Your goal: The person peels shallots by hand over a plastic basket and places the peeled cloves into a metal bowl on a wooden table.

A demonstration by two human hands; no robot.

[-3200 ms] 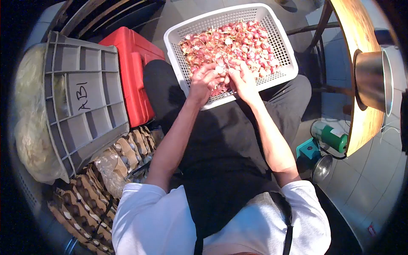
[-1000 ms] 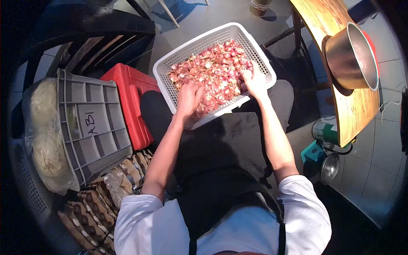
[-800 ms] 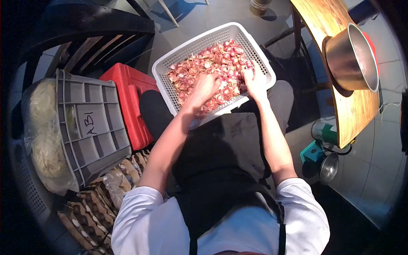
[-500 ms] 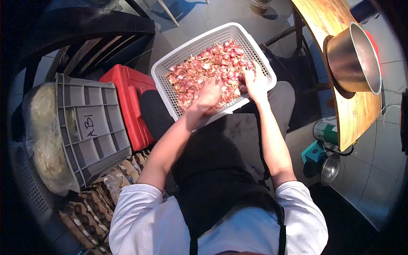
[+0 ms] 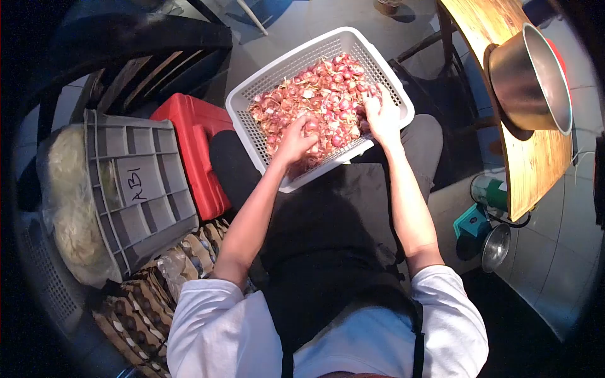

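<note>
A white perforated plastic basket rests across my lap, holding a heap of small red shallots with loose papery skins. Over the near left part of the heap, my left hand curls its thumb and fingers round a shallot. At the basket's right side, my right hand is cupped with its fingers bent round a few shallots near the fingertips; the palm side is partly hidden.
A metal pot stands on a wooden table at right. Left of me are a red plastic box, a grey crate, a plastic-wrapped bundle and egg trays. A metal bowl sits low at right.
My left hand has drawn back slightly left from flat among the shallots and now curls round one. The right hand stays at the right side, its fingers shifted a little. The view moved slightly.
</note>
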